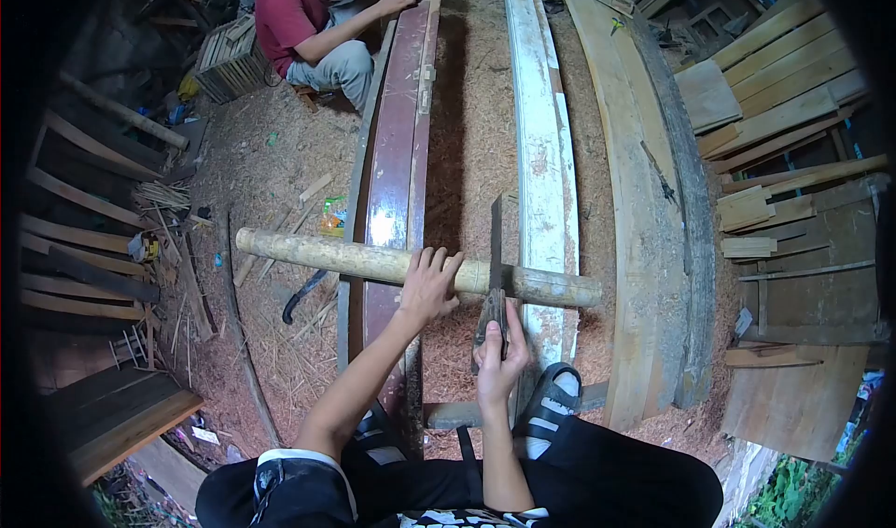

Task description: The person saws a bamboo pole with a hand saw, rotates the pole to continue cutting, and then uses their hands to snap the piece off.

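A thick bamboo pole lies crosswise over a dark red plank and a worn white-painted plank. My left hand presses down on the pole from above, fingers curled over it. In my right hand is the wooden handle of a handsaw. Its narrow blade points away from me and crosses the bamboo just right of my left hand, over the gap between the planks. My index finger stretches along the handle.
A person in a red shirt crouches at the far left by the red plank's end. A curved dark-handled tool lies on the shavings-covered ground. Long boards run along the right, beside stacked wood. My sandalled foot is near the white plank.
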A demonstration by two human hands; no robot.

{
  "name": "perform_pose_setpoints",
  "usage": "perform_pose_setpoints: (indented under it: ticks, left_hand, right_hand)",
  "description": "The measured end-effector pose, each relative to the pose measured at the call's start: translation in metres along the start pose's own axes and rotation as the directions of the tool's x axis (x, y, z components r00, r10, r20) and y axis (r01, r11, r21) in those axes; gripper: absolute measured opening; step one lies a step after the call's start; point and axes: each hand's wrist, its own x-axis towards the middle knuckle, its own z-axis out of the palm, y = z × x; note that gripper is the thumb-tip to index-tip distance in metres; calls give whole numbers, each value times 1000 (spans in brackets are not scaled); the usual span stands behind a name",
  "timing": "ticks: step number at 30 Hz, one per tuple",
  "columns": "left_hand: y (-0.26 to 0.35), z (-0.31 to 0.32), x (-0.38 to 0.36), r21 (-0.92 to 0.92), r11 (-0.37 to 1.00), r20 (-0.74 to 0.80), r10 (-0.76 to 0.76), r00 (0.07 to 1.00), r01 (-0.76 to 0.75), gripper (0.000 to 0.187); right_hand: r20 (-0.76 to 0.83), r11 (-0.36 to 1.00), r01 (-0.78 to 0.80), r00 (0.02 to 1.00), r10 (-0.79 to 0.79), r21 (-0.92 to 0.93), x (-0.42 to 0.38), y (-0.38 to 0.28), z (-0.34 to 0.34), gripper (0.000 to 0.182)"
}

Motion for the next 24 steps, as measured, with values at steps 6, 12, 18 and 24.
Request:
perform_pose_setpoints:
  ticks: [6, 12, 18, 24]
  left_hand:
    - [-23, -4, -1, -80, 997, 256, 5, 967, 16, 85]
    - [-22, 2, 2, -146, 988, 299, -10, 954, 56, 78]
    - [-22, 18, -21, -15, 997, 215, 71, 974, -70, 76]
    - [-19, 24, -36, 50, 990, 21, 134, 991, -134, 79]
  right_hand:
    - [-14, 990, -21, 1000, 19, -140, 7, 22, -15, 44]
    - [162, 807, 304, 953, -258, -507, 60, -13, -17, 45]
    - [158, 590, 249, 967, -202, -768, 140, -41, 5, 47]
    - [437, 79, 463, 871, -225, -883, 214, 2, -26, 47]
